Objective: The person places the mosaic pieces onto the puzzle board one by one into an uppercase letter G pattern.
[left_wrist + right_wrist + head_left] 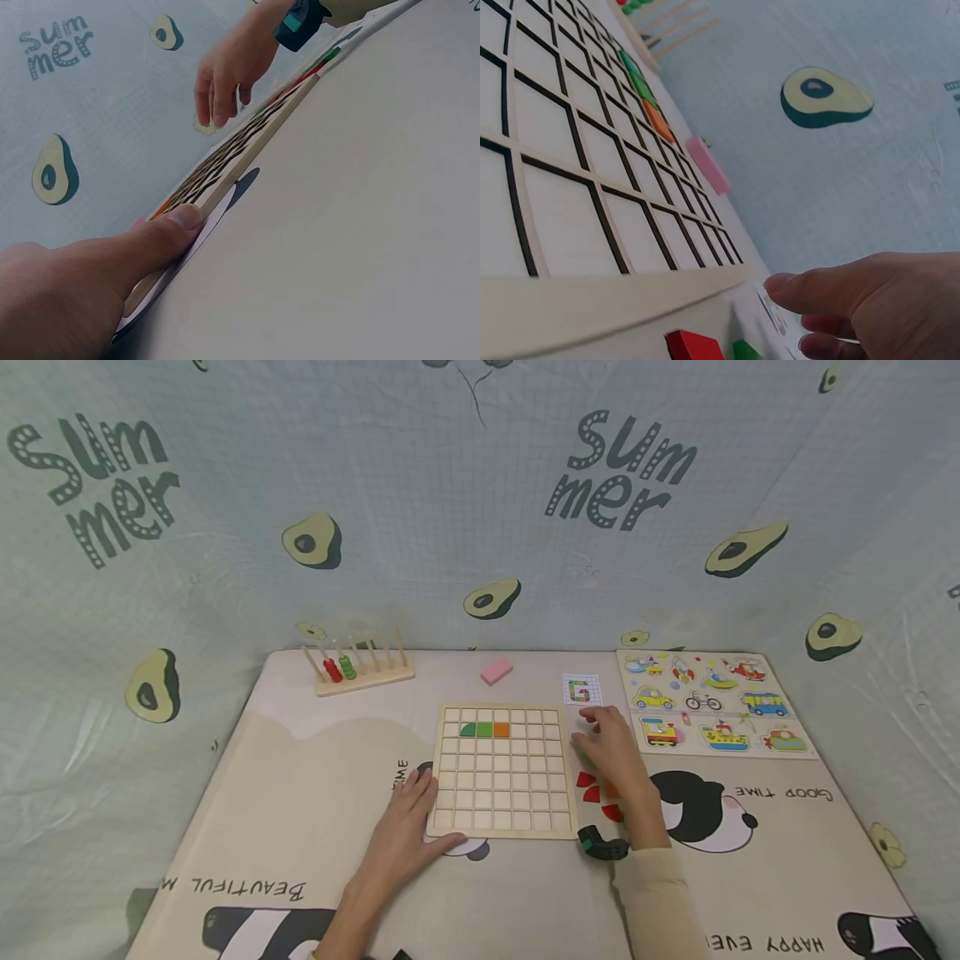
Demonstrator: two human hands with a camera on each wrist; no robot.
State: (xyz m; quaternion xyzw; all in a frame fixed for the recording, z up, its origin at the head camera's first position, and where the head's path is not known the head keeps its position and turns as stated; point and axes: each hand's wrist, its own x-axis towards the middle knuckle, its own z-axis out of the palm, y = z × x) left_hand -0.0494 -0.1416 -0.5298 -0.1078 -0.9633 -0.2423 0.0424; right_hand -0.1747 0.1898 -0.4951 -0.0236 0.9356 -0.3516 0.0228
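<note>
A wooden grid board [502,782] lies on the table before me. Near its top left sit a green rounded piece [468,729], a green square [485,729] and an orange square [502,730] in a row. My left hand [407,818] rests at the lower left corner, its straight thumb along the edge. Beyond the right edge hovers my right hand [613,749], fingers loosely bent and nothing seen between them, close below a small pattern card [582,690]. Red pieces [592,794] lie beside the board, partly hidden under the right forearm.
A wooden peg rack [366,677] with red and green beads stands at the back left. Behind the board lies a pink block [497,672]. A picture puzzle board [705,703] with vehicles occupies the back right. A patterned curtain [420,510] hangs behind the table.
</note>
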